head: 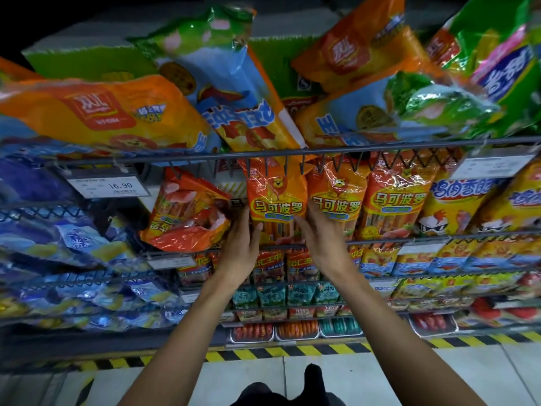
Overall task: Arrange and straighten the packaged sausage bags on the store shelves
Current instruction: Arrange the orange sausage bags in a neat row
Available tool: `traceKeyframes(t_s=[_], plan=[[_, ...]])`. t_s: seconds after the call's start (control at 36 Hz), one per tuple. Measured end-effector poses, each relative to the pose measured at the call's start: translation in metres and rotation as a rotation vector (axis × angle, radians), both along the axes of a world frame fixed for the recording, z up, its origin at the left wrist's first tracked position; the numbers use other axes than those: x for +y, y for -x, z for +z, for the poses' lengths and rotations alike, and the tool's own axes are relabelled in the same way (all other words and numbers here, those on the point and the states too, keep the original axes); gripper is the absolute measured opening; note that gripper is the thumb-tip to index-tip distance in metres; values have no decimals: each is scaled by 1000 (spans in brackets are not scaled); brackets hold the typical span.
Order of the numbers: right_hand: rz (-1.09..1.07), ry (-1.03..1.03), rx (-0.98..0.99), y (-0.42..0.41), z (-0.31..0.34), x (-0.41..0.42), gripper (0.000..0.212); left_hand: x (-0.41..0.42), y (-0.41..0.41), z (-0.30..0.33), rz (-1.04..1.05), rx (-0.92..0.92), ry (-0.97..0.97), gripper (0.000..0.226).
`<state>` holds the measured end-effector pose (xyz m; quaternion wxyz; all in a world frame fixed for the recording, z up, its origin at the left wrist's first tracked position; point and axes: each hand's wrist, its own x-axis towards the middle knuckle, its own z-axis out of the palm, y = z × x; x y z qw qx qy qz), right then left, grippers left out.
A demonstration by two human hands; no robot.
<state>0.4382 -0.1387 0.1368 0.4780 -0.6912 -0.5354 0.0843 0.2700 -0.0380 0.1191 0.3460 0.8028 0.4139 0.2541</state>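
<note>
Facing the wire shelving, we see it filling the whole view, tier on tier of packaged sausage bags down to the striped floor edge. On the top tier, large orange and blue bags lie tumbled at angles, some hanging over the front rail. Below them, on the tier we are working, a row of orange bags stands upright behind the rail. At its left end, one crumpled orange bag leans over sideways into a gap, well out of line.

Our hands frame the leftmost upright orange bag in that row. Our left hand lies flat along its left edge, fingers straight, thumb against the front. Our right hand presses its right edge, fingers extended and touching the neighbouring bag too. Neither hand is wrapped around anything; both are open and pressing.

We judge this to be the squaring-up step: nudging the bag straight between two palms. The risks follow from that loose hold. Pushing too hard from the right could tip the bag into the gap on its left, against the slumped one. Brushing the neighbour could skew the whole row. The overhanging top bags look loosely stacked, and jolting the rail might bring one down.
</note>
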Motion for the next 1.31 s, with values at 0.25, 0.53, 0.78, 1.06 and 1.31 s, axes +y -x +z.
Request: traceKeyframes(t_s=[0.25,0.53,0.78,1.06,1.31], plan=[[-148,-155,-113,11,-29,-26,60,-3,2,-14,118,91,-8,65],[-290,-122,-319,-16,-39,-33,70,-6,0,-12,118,174,-121,75],[-201,-65,-330,-43,-42,-29,79,-6,-10,-8,157,130,-68,68],[-279,-120,-106,-15,-51,-48,76,-23,-7,-14,44,126,-221,84],[-200,-1,-219,-25,-59,-44,84,-32,-7,-23,-89,55,-447,77]])
